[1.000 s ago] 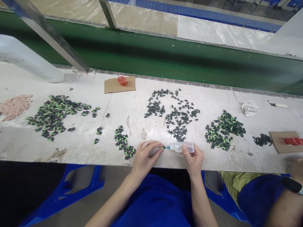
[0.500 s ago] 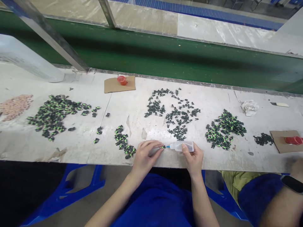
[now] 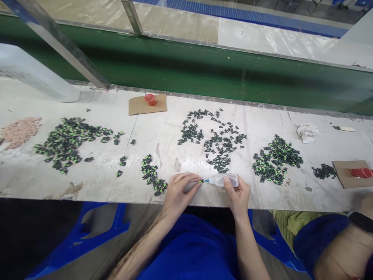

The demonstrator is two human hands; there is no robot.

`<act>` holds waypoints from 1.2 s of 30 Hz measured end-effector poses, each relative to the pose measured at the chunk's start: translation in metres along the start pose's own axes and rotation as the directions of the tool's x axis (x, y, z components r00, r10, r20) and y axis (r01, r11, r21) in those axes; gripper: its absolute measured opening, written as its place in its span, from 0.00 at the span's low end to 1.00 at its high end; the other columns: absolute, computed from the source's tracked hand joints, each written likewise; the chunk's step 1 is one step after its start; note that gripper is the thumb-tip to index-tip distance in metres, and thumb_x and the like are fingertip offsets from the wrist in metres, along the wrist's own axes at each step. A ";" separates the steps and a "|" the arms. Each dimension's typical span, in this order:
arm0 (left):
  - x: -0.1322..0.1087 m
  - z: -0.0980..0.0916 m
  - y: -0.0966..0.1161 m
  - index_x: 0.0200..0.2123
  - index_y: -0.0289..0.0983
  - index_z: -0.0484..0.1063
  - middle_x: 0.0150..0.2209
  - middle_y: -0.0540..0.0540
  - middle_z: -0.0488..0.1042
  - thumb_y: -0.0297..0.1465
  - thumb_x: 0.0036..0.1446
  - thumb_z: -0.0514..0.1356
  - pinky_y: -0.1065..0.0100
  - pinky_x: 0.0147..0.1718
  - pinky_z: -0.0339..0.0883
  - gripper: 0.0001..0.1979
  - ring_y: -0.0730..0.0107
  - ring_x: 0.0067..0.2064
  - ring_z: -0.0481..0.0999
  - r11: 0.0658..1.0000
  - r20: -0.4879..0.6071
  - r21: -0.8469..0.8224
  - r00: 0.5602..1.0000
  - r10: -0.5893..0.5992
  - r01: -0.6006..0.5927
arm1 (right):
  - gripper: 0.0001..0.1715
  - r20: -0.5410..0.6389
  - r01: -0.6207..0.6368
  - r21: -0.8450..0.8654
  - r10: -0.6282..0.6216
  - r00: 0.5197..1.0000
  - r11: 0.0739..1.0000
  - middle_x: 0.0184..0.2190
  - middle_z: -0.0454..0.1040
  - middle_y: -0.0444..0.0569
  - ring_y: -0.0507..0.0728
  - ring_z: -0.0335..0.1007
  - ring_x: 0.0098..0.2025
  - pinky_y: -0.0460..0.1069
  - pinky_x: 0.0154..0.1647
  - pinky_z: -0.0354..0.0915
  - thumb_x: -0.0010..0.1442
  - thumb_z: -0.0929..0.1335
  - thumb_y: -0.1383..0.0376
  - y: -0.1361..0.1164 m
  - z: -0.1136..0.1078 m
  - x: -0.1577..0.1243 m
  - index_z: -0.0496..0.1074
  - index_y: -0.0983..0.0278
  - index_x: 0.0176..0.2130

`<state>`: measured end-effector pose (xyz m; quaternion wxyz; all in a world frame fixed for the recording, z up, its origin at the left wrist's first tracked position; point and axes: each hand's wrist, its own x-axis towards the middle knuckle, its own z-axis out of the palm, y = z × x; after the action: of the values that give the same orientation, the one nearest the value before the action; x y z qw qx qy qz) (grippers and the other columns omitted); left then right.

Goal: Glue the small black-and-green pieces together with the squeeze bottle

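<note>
My left hand (image 3: 179,190) rests at the near edge of the white worktable (image 3: 96,182) and pinches a small black-and-green part (image 3: 200,181) at its fingertips. My right hand (image 3: 238,194) grips a small clear squeeze bottle (image 3: 225,179) lying sideways, its blue nozzle tip touching the part. A short row of black-and-green parts (image 3: 152,175) lies just left of my left hand. A spread of dark parts (image 3: 215,138) lies beyond both hands.
A large pile of green-and-black parts (image 3: 68,142) and pinkish pieces (image 3: 19,131) lie at left; another pile (image 3: 275,158) at right. Cardboard squares hold red caps (image 3: 150,99), (image 3: 360,172). A crumpled tissue (image 3: 306,132) sits far right. Another person's arm with a watch (image 3: 359,222) is at lower right.
Nothing has visibly changed at my hands; the bottle tip stays on the part. The other person's arm at lower right has shifted slightly.
</note>
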<state>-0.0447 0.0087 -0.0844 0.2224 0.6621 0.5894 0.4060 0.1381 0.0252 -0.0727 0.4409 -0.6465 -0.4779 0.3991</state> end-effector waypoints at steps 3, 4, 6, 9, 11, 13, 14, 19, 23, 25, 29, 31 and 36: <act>-0.001 0.000 -0.001 0.37 0.41 0.78 0.34 0.50 0.82 0.31 0.56 0.64 0.59 0.42 0.71 0.04 0.61 0.40 0.80 1.000 0.000 -0.001 1.000 0.006 -0.006 | 0.18 -0.016 0.006 0.003 -0.006 1.000 1.000 0.18 0.63 0.41 0.51 0.57 0.22 0.45 0.22 0.58 0.53 0.69 0.53 0.001 0.000 0.000 0.68 0.64 0.22; -0.001 0.001 -0.002 0.36 0.42 0.78 0.34 0.50 0.82 0.31 0.56 0.63 0.59 0.42 0.71 0.04 0.61 0.40 0.80 1.000 0.003 0.001 1.000 0.000 0.000 | 0.19 -0.022 0.005 0.005 -0.004 1.000 1.000 0.18 0.63 0.41 0.51 0.57 0.22 0.45 0.22 0.58 0.53 0.69 0.53 0.000 0.000 0.000 0.67 0.64 0.22; -0.001 0.001 -0.002 0.36 0.42 0.78 0.35 0.50 0.82 0.31 0.56 0.63 0.59 0.43 0.71 0.04 0.61 0.40 0.80 1.000 0.010 0.005 1.000 -0.010 0.010 | 0.19 -0.024 -0.003 0.009 0.003 1.000 1.000 0.17 0.62 0.41 0.50 0.57 0.22 0.45 0.22 0.58 0.53 0.69 0.53 -0.001 0.000 0.000 0.66 0.64 0.21; -0.001 0.001 -0.002 0.37 0.42 0.77 0.35 0.50 0.82 0.30 0.56 0.63 0.60 0.44 0.70 0.05 0.63 0.40 0.80 1.000 0.018 0.010 1.000 -0.013 0.013 | 0.18 -0.023 -0.005 0.025 0.005 1.000 1.000 0.16 0.62 0.40 0.50 0.57 0.21 0.45 0.21 0.57 0.52 0.68 0.54 -0.004 0.000 0.000 0.66 0.64 0.21; -0.001 0.001 -0.001 0.37 0.42 0.77 0.35 0.49 0.82 0.31 0.57 0.63 0.61 0.43 0.70 0.04 0.63 0.40 0.80 1.000 0.015 0.010 1.000 -0.011 0.011 | 0.17 -0.009 -0.002 0.036 0.003 1.000 0.999 0.17 0.62 0.41 0.51 0.57 0.21 0.45 0.21 0.58 0.53 0.68 0.54 -0.005 0.000 0.000 0.67 0.64 0.22; -0.001 0.001 -0.001 0.37 0.42 0.77 0.34 0.50 0.82 0.31 0.57 0.63 0.61 0.43 0.70 0.04 0.63 0.40 0.80 1.000 0.012 0.008 1.000 -0.011 0.011 | 0.17 0.006 -0.001 0.032 0.001 1.000 0.999 0.17 0.63 0.41 0.51 0.58 0.21 0.45 0.22 0.58 0.53 0.68 0.54 -0.004 -0.001 0.000 0.68 0.64 0.23; -0.001 0.001 0.000 0.37 0.42 0.77 0.35 0.50 0.82 0.31 0.57 0.63 0.61 0.43 0.70 0.04 0.63 0.40 0.80 1.000 0.009 0.008 1.000 -0.012 0.012 | 0.17 0.012 0.000 0.024 0.000 1.000 1.000 0.17 0.64 0.41 0.51 0.58 0.22 0.45 0.22 0.58 0.53 0.68 0.54 -0.004 0.000 0.000 0.68 0.64 0.23; -0.001 0.002 -0.001 0.36 0.42 0.77 0.35 0.50 0.82 0.30 0.56 0.63 0.61 0.43 0.70 0.04 0.63 0.40 0.80 1.000 0.001 0.005 1.000 -0.005 0.005 | 0.18 -0.012 0.021 -0.018 -0.021 1.000 1.000 0.17 0.62 0.39 0.50 0.57 0.21 0.45 0.21 0.57 0.53 0.69 0.55 -0.001 0.000 0.000 0.67 0.64 0.22; -0.002 0.002 -0.002 0.37 0.42 0.78 0.35 0.50 0.82 0.30 0.56 0.63 0.61 0.43 0.70 0.04 0.63 0.40 0.80 1.000 0.002 0.018 1.000 0.010 -0.010 | 0.16 -0.052 0.038 0.075 -0.034 0.998 0.996 0.18 0.64 0.40 0.51 0.59 0.22 0.45 0.22 0.58 0.53 0.70 0.56 0.006 -0.002 0.000 0.69 0.64 0.23; -0.002 0.001 -0.002 0.37 0.42 0.78 0.36 0.49 0.82 0.31 0.57 0.63 0.60 0.44 0.70 0.04 0.63 0.41 0.80 1.000 0.007 0.023 1.000 0.001 -0.001 | 0.14 -0.124 0.065 0.198 -0.041 0.991 0.978 0.20 0.67 0.41 0.52 0.63 0.23 0.46 0.24 0.61 0.53 0.70 0.56 0.011 -0.004 -0.001 0.69 0.64 0.26; -0.002 0.001 -0.002 0.40 0.42 0.78 0.38 0.47 0.81 0.31 0.57 0.63 0.58 0.46 0.71 0.07 0.60 0.45 0.78 1.000 -0.008 0.026 1.000 0.001 0.000 | 0.16 -0.186 0.136 0.360 -0.072 0.980 0.923 0.27 0.74 0.43 0.54 0.73 0.29 0.49 0.32 0.69 0.48 0.74 0.59 0.015 -0.005 -0.003 0.65 0.61 0.31; -0.002 0.002 -0.003 0.41 0.42 0.78 0.41 0.45 0.80 0.32 0.57 0.63 0.56 0.47 0.72 0.08 0.58 0.47 0.75 0.999 -0.019 0.029 0.999 0.040 -0.039 | 0.20 -0.108 0.142 0.349 -0.111 0.988 0.926 0.30 0.78 0.46 0.57 0.77 0.34 0.52 0.38 0.71 0.45 0.76 0.62 0.012 -0.002 -0.004 0.63 0.60 0.33; -0.002 0.003 -0.007 0.36 0.43 0.79 0.46 0.43 0.77 0.31 0.59 0.61 0.53 0.49 0.70 0.06 0.56 0.51 0.71 0.995 -0.019 0.060 0.996 0.085 -0.084 | 0.26 0.133 0.171 0.138 -0.190 0.973 0.975 0.43 0.80 0.54 0.60 0.78 0.46 0.55 0.48 0.72 0.48 0.76 0.62 0.000 0.018 -0.006 0.67 0.61 0.45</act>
<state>-0.0468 0.0087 -0.0923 0.1789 0.6882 0.5750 0.4046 0.1202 0.0232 -0.0772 0.4793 -0.5404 -0.5396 0.4326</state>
